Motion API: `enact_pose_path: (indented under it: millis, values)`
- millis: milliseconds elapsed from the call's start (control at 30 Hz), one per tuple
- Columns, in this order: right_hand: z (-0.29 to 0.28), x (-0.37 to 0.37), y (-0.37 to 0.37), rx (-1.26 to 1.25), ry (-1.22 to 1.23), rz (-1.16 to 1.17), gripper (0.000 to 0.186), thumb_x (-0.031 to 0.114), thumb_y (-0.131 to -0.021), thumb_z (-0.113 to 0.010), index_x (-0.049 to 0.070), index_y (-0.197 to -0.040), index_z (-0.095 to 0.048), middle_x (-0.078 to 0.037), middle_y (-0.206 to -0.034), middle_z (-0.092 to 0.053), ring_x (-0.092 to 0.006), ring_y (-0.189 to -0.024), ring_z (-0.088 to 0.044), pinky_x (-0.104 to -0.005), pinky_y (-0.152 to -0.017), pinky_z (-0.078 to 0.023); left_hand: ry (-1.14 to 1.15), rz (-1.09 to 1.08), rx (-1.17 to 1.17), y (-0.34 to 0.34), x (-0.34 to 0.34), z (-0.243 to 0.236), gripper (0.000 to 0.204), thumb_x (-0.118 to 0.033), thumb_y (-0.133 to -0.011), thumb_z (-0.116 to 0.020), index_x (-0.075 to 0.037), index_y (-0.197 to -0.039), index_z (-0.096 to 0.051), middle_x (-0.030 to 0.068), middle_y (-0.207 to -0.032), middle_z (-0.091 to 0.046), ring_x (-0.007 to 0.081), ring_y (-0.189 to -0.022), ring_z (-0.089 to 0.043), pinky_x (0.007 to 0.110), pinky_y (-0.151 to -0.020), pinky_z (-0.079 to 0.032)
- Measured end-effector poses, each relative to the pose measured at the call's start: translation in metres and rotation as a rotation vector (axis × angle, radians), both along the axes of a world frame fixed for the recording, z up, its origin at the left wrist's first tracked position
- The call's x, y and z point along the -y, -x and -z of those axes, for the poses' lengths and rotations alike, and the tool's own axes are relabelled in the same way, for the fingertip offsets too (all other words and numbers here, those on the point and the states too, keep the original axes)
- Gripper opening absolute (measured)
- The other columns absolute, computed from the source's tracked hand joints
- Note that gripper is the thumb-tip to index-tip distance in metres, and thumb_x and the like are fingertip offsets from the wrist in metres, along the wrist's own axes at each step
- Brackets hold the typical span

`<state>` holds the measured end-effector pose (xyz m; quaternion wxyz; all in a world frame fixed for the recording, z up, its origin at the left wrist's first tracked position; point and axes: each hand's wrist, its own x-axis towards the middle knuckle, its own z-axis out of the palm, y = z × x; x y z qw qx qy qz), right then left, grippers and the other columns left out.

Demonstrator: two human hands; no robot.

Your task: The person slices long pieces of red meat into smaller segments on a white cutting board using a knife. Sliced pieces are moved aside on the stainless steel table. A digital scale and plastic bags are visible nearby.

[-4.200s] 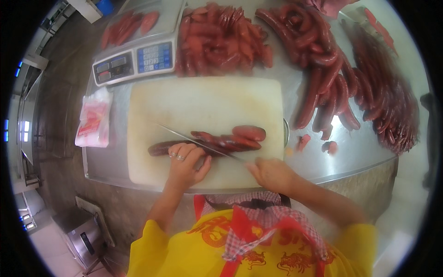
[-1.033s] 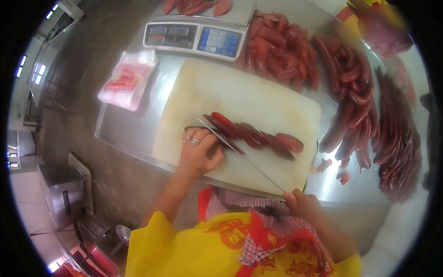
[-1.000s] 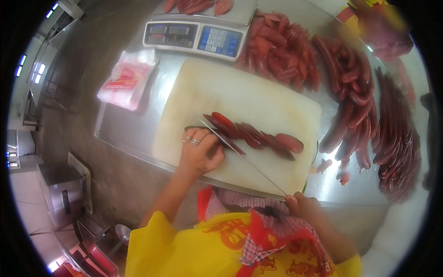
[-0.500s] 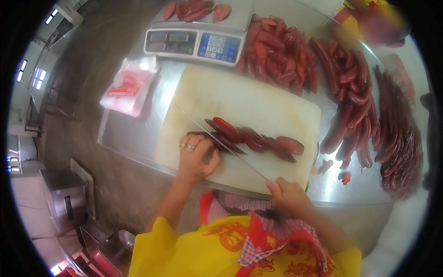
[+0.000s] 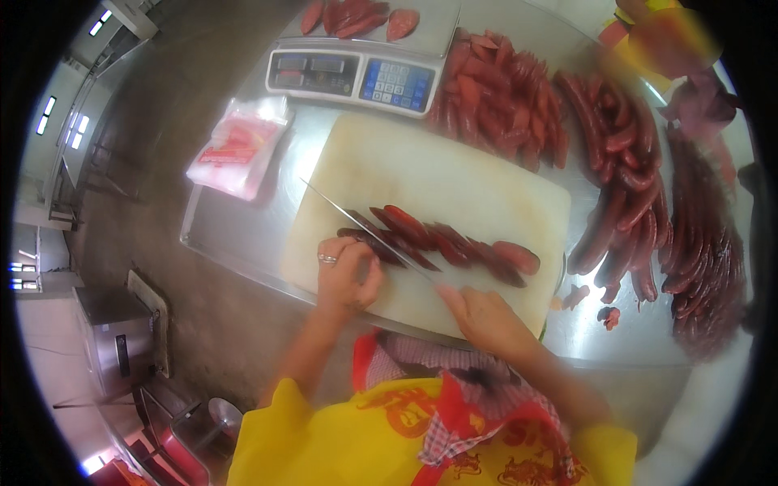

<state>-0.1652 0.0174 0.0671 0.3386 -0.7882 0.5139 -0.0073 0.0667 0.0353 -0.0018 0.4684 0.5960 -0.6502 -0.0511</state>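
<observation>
My right hand [image 5: 486, 320] is closed round the handle of a long thin knife [image 5: 356, 220], whose blade slants up and left across the cutting board [image 5: 438, 162]. Under the blade lies a row of dark red sausage slices [image 5: 450, 245], cut at a slant and leaning on one another. At the row's left end, my left hand [image 5: 348, 274] curls its fingers over the uncut part of the sausage [image 5: 350, 234], close beside the blade. Most of what those fingers hold is hidden under them.
Beyond the board stands a scale [image 5: 350, 81] with several slices on its pan. Cut sausage pieces [image 5: 494, 97] are piled at its right, then whole sausages [image 5: 624, 162] and thinner ones [image 5: 701, 251]. A plastic bag pack [image 5: 239, 150] lies left. Another person's hand [image 5: 701, 105] is at far right.
My right hand has moved left and slightly away from me, carrying the knife forward over the slices. My left hand stays on the sausage. The other person's hand has come lower, toward the thin sausages.
</observation>
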Motion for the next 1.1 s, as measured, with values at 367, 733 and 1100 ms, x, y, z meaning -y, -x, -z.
enact_pose_path:
  millis: [367,733,1100]
  values:
    - [0.002,-0.051,0.069,0.057,0.006,-0.028,0.037,0.032,-0.094,-0.061,-0.003,-0.081,-0.059,-0.023,-0.057,-0.056,-0.0406,-0.058,-0.063,-0.0458,-0.048,-0.048,-0.041,-0.037,0.000,-0.003,0.002,0.002,0.024,0.002,-0.064,-0.066,-0.003,-0.087,-0.059,0.0122,-0.091,-0.057,0.0312,-0.090,-0.053,0.039,-0.077,-0.046]
    - [0.023,-0.014,0.006,0.073,-0.227,-0.004,0.068,0.052,-0.101,-0.032,-0.007,-0.095,-0.065,-0.032,-0.089,-0.064,-0.0502,-0.085,-0.060,-0.0510,-0.080,-0.049,-0.045,-0.135,0.057,0.003,-0.004,0.008,0.019,0.003,-0.070,-0.067,-0.003,-0.087,-0.060,0.0119,-0.093,-0.059,0.0287,-0.094,-0.055,0.037,-0.083,-0.048]
    - [-0.008,-0.046,0.082,0.129,-0.260,0.179,0.066,0.052,-0.101,-0.033,-0.005,-0.087,-0.065,-0.030,-0.085,-0.064,-0.0490,-0.084,-0.060,-0.0503,-0.082,-0.047,-0.089,-0.099,-0.040,-0.006,-0.004,0.004,0.028,0.000,-0.070,-0.068,-0.004,-0.096,-0.058,0.0126,-0.106,-0.055,0.0286,-0.096,-0.055,0.038,-0.082,-0.047]
